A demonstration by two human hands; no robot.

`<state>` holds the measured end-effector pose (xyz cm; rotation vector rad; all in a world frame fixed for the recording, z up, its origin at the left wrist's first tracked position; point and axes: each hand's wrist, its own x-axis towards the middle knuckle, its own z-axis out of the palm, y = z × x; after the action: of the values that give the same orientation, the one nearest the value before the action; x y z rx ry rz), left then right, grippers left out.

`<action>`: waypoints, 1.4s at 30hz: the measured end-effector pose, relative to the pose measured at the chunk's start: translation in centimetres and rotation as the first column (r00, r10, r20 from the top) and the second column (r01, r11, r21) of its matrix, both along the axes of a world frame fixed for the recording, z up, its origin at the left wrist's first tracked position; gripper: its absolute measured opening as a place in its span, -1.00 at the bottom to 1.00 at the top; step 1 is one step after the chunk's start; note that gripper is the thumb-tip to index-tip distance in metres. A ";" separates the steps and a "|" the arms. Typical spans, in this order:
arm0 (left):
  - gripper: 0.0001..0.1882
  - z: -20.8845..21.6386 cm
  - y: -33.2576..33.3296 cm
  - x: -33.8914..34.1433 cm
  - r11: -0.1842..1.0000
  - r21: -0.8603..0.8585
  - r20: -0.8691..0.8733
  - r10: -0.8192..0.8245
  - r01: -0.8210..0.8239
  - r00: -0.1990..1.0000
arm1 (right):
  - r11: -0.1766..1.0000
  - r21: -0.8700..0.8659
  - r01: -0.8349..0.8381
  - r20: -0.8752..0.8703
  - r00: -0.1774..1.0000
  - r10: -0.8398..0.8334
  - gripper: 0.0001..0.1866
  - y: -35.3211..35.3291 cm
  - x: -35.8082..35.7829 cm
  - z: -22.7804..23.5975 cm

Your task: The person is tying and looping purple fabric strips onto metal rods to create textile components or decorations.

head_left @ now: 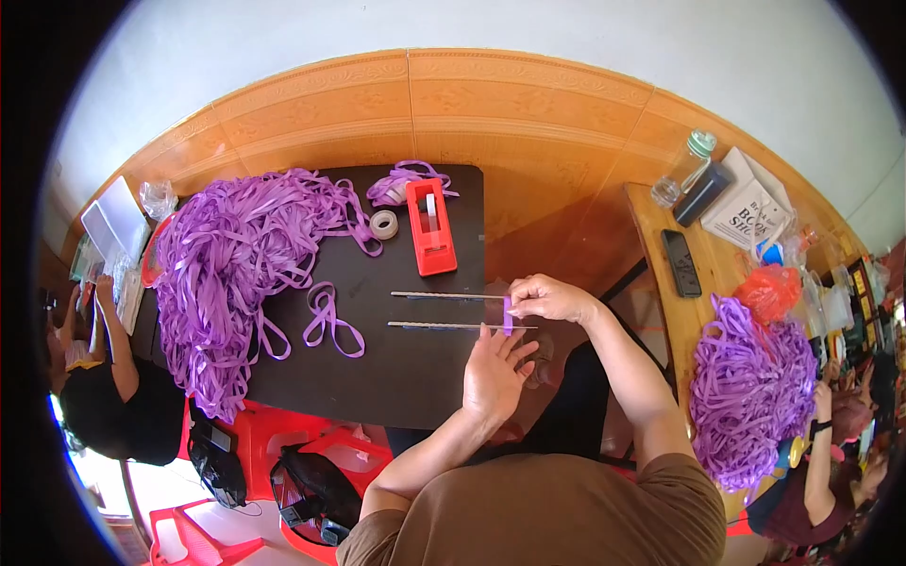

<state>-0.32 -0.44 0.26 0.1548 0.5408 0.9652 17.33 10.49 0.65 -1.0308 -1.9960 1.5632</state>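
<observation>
Two thin metal rods (pixel 444 295) lie parallel across the dark table's right edge and stick out past it. A short length of purple ribbon (pixel 508 318) spans their outer ends. My right hand (pixel 557 300) pinches this ribbon by the upper rod, with thumb and fingers pressed together. Below the lower rod, my left hand (pixel 495 373) is open, palm up and fingers spread, its fingertips at the ribbon's lower end. Whether they touch it I cannot tell. On the table's left side lies a big heap of purple ribbon (pixel 236 255), and a loose looped ribbon (pixel 335 325) rests beside it.
A red tape dispenser (pixel 434 236), a tape roll (pixel 384 224) and a small ribbon bundle (pixel 411 182) sit at the table's back. On the wooden table at right are a phone (pixel 681 264), a bottle (pixel 684 170) and another ribbon heap (pixel 755 396). Other people sit at both sides.
</observation>
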 end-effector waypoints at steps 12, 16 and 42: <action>-0.35 0.2 0.1 0.3 1.000 -0.009 -0.037 0.011 -0.011 0.999 | 0.948 0.289 0.132 0.182 0.965 -0.190 -0.73 -0.2 -1.4 0.3; -0.40 -0.1 0.0 0.2 0.999 -0.031 -0.031 0.031 -0.032 0.999 | 0.898 0.426 0.107 0.580 0.729 -0.362 -0.76 -1.4 -3.4 4.0; -0.45 -0.4 -0.1 0.1 1.000 -0.023 0.019 0.019 -0.018 1.000 | 0.698 -0.358 0.621 -0.290 0.636 -0.715 -0.71 -5.3 0.5 -1.9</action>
<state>-0.22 -0.50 -0.15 0.1199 0.5366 0.9771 17.81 5.17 -1.30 -1.2184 -0.9660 1.4169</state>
